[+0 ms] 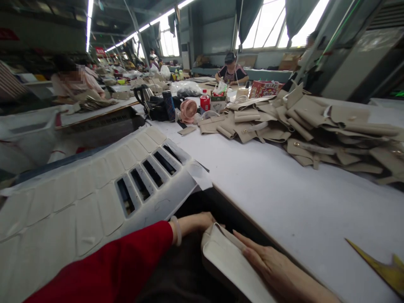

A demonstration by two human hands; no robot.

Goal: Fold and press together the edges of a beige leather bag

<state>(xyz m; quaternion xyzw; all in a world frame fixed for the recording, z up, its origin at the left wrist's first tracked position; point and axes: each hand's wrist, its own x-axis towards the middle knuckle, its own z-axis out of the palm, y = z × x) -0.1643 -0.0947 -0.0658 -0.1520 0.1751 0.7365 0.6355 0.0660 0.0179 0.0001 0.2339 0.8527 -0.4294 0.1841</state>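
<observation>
workroom: strip lights (90, 25), bright windows (268, 25). white tabletop (240, 176) bears heaped beige pieces (284, 122); carton (218, 103) holds a bag (220, 89), bottle (205, 102) beside it. pale folded piece (232, 263) by the table's near edge: your right hand (268, 259) holds its side; your left hand (203, 221) at its far end, fingers hidden, grip can't be told.

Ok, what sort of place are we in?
Probably a leather-goods or sewing workshop: a heap of beige pieces on a white worktable, people working beyond it, and strip lights overhead.
</observation>
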